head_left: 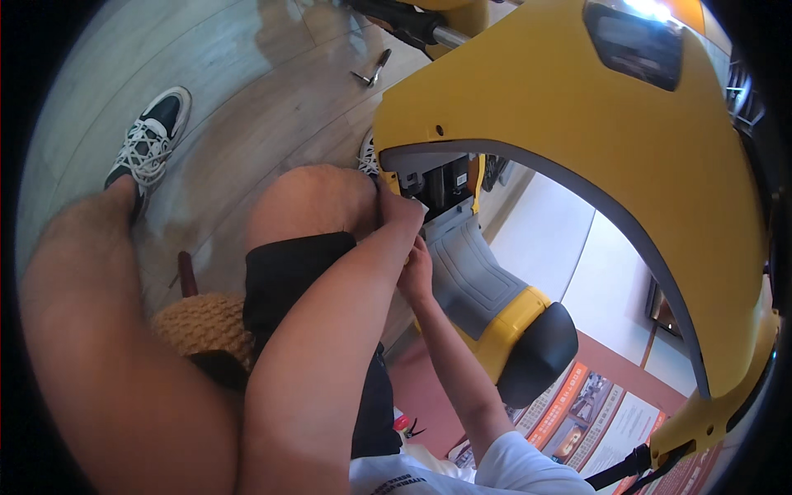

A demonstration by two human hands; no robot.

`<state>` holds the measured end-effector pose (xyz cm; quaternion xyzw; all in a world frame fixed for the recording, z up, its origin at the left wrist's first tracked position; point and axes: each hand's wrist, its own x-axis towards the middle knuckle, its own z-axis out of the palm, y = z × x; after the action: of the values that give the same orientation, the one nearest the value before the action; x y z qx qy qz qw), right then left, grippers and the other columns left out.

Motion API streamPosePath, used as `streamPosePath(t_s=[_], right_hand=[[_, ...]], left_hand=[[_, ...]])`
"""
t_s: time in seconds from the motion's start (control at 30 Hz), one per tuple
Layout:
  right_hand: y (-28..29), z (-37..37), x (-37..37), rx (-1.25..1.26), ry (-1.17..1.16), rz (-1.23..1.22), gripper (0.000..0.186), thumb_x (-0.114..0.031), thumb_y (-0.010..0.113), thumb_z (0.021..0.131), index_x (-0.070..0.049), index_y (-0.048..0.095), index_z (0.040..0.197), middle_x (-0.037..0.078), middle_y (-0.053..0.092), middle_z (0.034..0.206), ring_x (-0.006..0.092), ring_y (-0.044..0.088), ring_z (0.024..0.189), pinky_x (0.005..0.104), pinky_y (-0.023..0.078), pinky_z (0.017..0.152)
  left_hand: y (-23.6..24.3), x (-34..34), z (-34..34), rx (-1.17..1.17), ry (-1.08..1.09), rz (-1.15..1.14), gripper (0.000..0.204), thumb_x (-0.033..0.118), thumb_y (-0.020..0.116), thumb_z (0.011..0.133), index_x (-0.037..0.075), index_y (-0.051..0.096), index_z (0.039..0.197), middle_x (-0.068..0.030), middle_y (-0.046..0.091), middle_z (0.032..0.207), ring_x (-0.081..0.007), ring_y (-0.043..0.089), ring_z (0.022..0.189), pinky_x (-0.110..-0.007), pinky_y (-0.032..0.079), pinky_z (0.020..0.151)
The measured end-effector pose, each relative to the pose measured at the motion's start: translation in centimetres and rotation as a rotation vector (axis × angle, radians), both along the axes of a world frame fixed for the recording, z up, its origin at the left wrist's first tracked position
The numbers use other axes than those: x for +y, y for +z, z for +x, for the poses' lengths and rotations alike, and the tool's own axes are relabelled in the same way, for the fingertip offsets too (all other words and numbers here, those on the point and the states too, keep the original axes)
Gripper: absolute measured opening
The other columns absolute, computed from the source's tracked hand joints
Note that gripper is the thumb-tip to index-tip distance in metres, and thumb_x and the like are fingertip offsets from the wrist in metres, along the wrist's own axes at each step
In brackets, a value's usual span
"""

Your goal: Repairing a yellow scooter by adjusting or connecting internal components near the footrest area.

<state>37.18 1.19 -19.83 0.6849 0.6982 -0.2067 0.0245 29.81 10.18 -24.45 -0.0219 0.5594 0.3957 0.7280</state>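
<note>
My left hand [401, 211] reaches over my bent knee to a yellow scooter [577, 148], fingers curled by an opening [437, 183] with black and grey parts inside; a small pale piece shows beside them, and what they hold is hidden. Just below it, my right hand [417, 274] is closed, partly behind my left forearm, with a small yellowish bit at its fingers that I cannot make out. A grey ridged footboard [473, 276] with a yellow edge and black end lies right of both hands.
A metal tool [371, 76] lies on the wood-look floor [99, 74] beyond my knee. I sit on a woven tan cushion [198, 322]. Printed posters [569, 412] and a white panel [544, 227] are at the right. Sneakers [148, 144] are on my feet.
</note>
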Motion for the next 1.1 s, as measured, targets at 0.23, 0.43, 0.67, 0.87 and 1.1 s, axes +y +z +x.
streamPosePath(t_s=[0.23,0.43,0.67,0.87,1.1], right_hand=[[2.4,-2.5,-4.6,0.108,-0.257,0.039,0.018,-0.012,0.058,0.090,0.003,0.068,0.090,0.016,0.064,0.109,0.0278,0.067,0.087,0.0359,0.051,0.081],[6.0,-2.9,-4.4,0.352,-0.515,0.268,0.026,-0.017,0.054,0.096,0.004,0.066,0.089,0.010,0.068,0.080,0.0167,0.066,0.074,0.0275,0.051,0.068],[15.1,-14.4,-2.4,0.745,-0.350,0.537,0.028,-0.018,0.051,0.099,0.004,0.064,0.088,0.007,0.066,0.078,0.0134,0.062,0.072,0.0270,0.049,0.068],[17.5,-18.1,-5.3,0.532,0.152,0.771,0.010,-0.009,0.056,0.088,-0.001,0.063,0.088,0.013,0.063,0.085,0.0282,0.062,0.078,0.0345,0.049,0.070],[16.6,-15.6,-5.5,0.346,0.407,0.688,0.015,-0.021,0.058,0.089,-0.007,0.062,0.087,0.009,0.059,0.084,0.0272,0.058,0.076,0.0362,0.044,0.069]], left_hand=[[2.0,-0.3,-5.4,0.047,-0.284,0.186,0.023,0.014,0.056,0.082,0.003,0.069,0.097,-0.0151,0.068,0.092,-0.0313,0.065,0.095,-0.039,0.050,0.084],[11.3,-3.0,-16.9,-0.300,-0.118,0.257,0.019,0.018,0.052,0.091,0.006,0.066,0.098,0.0008,0.045,0.062,-0.0074,0.041,0.055,-0.025,0.030,0.046],[18.3,-6.8,-26.0,0.230,-0.460,0.689,0.034,0.033,0.060,0.093,0.000,0.065,0.101,-0.0045,0.062,0.078,-0.0167,0.059,0.076,-0.030,0.047,0.070],[17.6,-12.2,-25.4,0.020,-0.560,0.690,0.029,0.034,0.054,0.097,0.010,0.065,0.110,0.0095,0.039,0.065,-0.0034,0.033,0.053,-0.021,0.026,0.048],[15.8,-12.0,-24.2,-0.083,-0.416,0.526,0.033,0.032,0.051,0.099,0.004,0.060,0.115,0.0079,0.037,0.063,-0.0038,0.032,0.050,-0.020,0.024,0.044]])
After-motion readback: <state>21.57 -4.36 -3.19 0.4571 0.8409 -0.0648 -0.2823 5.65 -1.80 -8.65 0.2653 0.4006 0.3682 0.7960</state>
